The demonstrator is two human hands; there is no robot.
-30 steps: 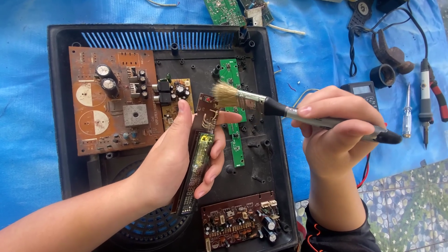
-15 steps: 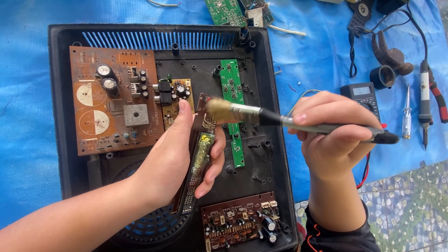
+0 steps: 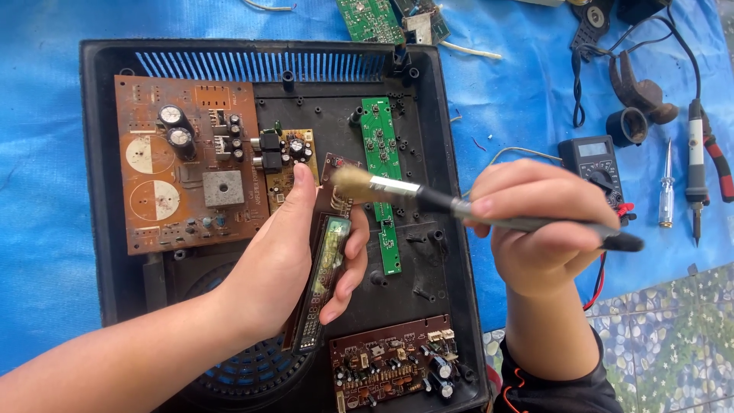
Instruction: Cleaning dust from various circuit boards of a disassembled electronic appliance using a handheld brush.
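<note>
Paintbrush (image 3: 428, 197) bristles have dropped onto the narrow display board (image 3: 325, 264), sweeping it; left hand (image 3: 283, 260) fingers grip the board, right hand (image 3: 547, 229) fingers the handle.

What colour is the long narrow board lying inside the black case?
Green, seen clearly in the head view.

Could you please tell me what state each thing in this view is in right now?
left hand: gripping the narrow display board, tilted up off the case.
right hand: gripping the paintbrush, bristles on the board's upper end.
black case: open, boards exposed.
large brown board: lying in the case.
multimeter: lying on the blue tarp.
</note>
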